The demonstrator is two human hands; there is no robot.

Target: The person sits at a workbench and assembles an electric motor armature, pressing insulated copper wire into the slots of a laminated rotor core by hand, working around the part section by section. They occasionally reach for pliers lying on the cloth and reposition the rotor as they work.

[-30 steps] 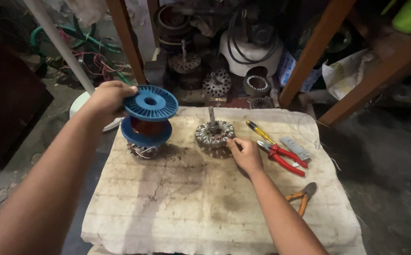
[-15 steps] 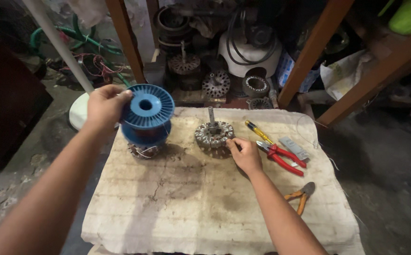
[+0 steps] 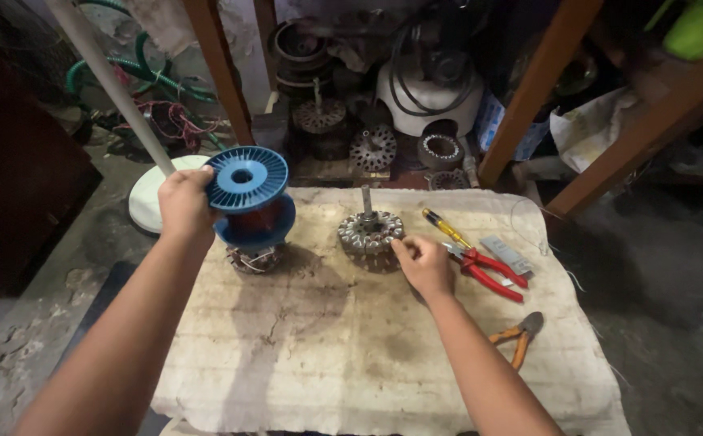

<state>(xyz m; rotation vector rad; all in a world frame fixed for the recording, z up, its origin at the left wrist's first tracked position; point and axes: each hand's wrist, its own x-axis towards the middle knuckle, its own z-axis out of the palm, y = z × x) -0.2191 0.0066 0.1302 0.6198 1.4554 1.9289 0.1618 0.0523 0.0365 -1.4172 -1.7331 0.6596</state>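
- Nearest to the camera, both forearms are reaching out over the surface (image 3: 351, 355), which is wearing a stained, cracked, off-white cloth that's looking pretty rough.
- Orange-handled pliers (image 3: 517, 337) are lying near the right edge of the cloth, handles pointing toward the camera, well apart from either hand.
- The right hand (image 3: 422, 262) is resting on the cloth with its fingertips pinching together at the rim of the stator (image 3: 370, 232), so it's touching it, not lifting it.
- That stator is a round, toothed metal ring sitting flat, with a short grey shaft sticking straight up out of its middle, so its long axis is running vertical.
- Just right of that hand, red-handled pliers (image 3: 489, 270), a yellow-handled screwdriver (image 3: 442, 224) and a flat grey file-like bar (image 3: 506, 254) are lying side by side, all angled toward the back left.
- The left hand (image 3: 184, 202) is clamping onto the blue spool (image 3: 248, 202) from its left side, holding it up just above a second wound metal piece (image 3: 253, 258) on the cloth.
- The spool is plastic with ribbed flanges and coppery wire wound round its core; it's tilting, with the holed top flange facing up and toward the camera.
- Farther back, a white round disc (image 3: 148, 194) is lying on the floor, a pale pole (image 3: 109, 81) is leaning across, and wooden legs (image 3: 218, 69) are framing a dim pile of motor parts (image 3: 372, 145).
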